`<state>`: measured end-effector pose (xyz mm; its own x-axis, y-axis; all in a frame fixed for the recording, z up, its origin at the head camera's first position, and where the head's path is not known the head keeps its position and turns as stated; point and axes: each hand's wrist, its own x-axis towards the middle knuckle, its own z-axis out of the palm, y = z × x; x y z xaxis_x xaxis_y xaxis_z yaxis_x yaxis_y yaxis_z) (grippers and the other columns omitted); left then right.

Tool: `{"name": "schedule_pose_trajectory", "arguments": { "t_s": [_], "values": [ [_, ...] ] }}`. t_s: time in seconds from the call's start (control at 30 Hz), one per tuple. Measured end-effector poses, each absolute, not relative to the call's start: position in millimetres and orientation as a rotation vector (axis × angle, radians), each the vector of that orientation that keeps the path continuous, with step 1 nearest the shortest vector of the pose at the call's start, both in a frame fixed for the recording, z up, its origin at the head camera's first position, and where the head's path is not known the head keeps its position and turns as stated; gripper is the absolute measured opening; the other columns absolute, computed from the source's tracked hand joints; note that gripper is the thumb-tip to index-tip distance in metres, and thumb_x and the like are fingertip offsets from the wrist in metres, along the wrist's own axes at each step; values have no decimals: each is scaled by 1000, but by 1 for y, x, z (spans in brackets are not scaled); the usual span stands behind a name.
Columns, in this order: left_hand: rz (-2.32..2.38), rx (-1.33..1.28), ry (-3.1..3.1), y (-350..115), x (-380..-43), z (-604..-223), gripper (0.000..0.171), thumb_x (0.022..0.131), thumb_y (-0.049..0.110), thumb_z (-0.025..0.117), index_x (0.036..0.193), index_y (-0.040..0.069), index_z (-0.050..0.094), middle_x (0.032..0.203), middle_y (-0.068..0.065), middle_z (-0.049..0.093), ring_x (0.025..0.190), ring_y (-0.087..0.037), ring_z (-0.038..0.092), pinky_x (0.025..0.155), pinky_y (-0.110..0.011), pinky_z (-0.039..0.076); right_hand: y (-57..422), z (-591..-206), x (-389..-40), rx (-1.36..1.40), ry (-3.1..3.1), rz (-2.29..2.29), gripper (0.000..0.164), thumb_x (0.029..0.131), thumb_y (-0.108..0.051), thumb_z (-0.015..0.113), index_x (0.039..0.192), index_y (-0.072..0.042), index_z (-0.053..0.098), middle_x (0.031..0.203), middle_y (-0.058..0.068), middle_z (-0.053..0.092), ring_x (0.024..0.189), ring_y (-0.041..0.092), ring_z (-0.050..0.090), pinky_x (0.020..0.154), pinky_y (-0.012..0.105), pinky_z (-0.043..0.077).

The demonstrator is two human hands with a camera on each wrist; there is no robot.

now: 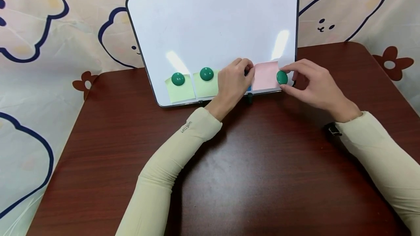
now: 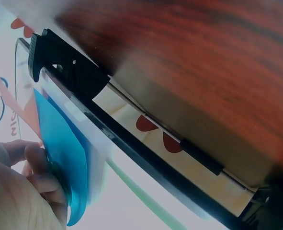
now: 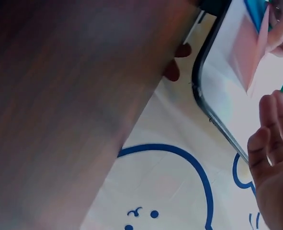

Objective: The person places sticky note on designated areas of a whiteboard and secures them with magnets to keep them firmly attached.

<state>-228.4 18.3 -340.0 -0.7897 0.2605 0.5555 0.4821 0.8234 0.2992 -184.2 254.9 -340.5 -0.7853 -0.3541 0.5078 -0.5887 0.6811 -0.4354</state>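
My right hand [image 1: 316, 83] pinches a round green magnet [image 1: 282, 77] between thumb and index finger, at the right edge of a pink sticky note [image 1: 265, 76]. My left hand [image 1: 233, 81] pinches that note at its upper left edge, near the bottom of a whiteboard [image 1: 223, 21]. In the left wrist view, a blue sticky note [image 2: 62, 143] hangs beside the left fingers, its lower end curling off the board; in the head view the left hand mostly hides it. Farther left, two light green sticky notes [image 1: 181, 92] sit under green magnets [image 1: 178, 79].
The whiteboard leans upright at the back of a dark wooden table [image 1: 249, 170], with black stand clips [image 1: 250, 98] at its lower edge. Behind hangs a cloth [image 1: 331, 14] with cartoon outlines.
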Motion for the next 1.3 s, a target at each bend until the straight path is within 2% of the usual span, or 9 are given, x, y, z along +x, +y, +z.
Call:
{"name": "schedule_pose_trajectory", "arguments": {
  "t_s": [0.17, 0.4, 0.6, 0.77, 0.9, 1.0, 1.3],
  "values": [
    [-584, -539, -2521, 17, -228, -339, 18, 96, 28, 65, 97, 13, 75, 92, 0, 74, 78, -10, 69, 66, -20, 53, 251, -340, -188, 704, -2517, 756, 52, 79, -18, 84, 127, -17, 66, 109, 5, 64, 86, 13, 50, 66, 18, 38],
    [-581, -532, -2537, 17, -228, -340, 19, 97, 30, 65, 99, 13, 75, 92, 0, 75, 78, -11, 69, 67, -20, 53, 245, -340, -190, 662, -2510, 676, 50, 81, -23, 82, 127, -15, 66, 115, 7, 65, 84, 17, 54, 71, 24, 41],
    [-587, -534, -2527, 16, -227, -340, 19, 97, 29, 65, 98, 13, 75, 92, 0, 74, 78, -11, 69, 67, -20, 53, 241, -339, -192, 659, -2482, 648, 49, 81, -26, 82, 126, -13, 66, 112, 9, 65, 83, 20, 55, 70, 26, 41],
    [-590, -540, -2519, 17, -228, -340, 18, 96, 29, 65, 98, 13, 75, 92, 0, 74, 79, -11, 69, 67, -20, 53, 236, -340, -197, 677, -2443, 634, 45, 82, -25, 82, 123, -11, 68, 111, 10, 66, 85, 22, 56, 72, 31, 46],
    [-587, -541, -2503, 16, -228, -341, 17, 96, 28, 66, 97, 14, 75, 91, 1, 74, 78, -10, 69, 67, -20, 53, 230, -340, -201, 700, -2428, 596, 44, 83, -26, 81, 121, -9, 68, 113, 12, 67, 92, 25, 60, 80, 42, 54],
    [-583, -541, -2506, 16, -228, -340, 17, 96, 28, 66, 97, 14, 75, 90, 1, 74, 78, -10, 69, 67, -20, 53, 227, -339, -203, 715, -2424, 558, 44, 83, -28, 81, 120, -7, 68, 114, 14, 67, 99, 28, 62, 87, 48, 55],
    [-598, -555, -2524, 18, -228, -339, 18, 97, 28, 65, 99, 13, 75, 91, 0, 74, 79, -10, 69, 67, -20, 53, 224, -340, -209, 690, -2448, 531, 46, 85, -28, 79, 121, -4, 67, 116, 16, 66, 102, 30, 63, 90, 51, 55]
  ]
}}
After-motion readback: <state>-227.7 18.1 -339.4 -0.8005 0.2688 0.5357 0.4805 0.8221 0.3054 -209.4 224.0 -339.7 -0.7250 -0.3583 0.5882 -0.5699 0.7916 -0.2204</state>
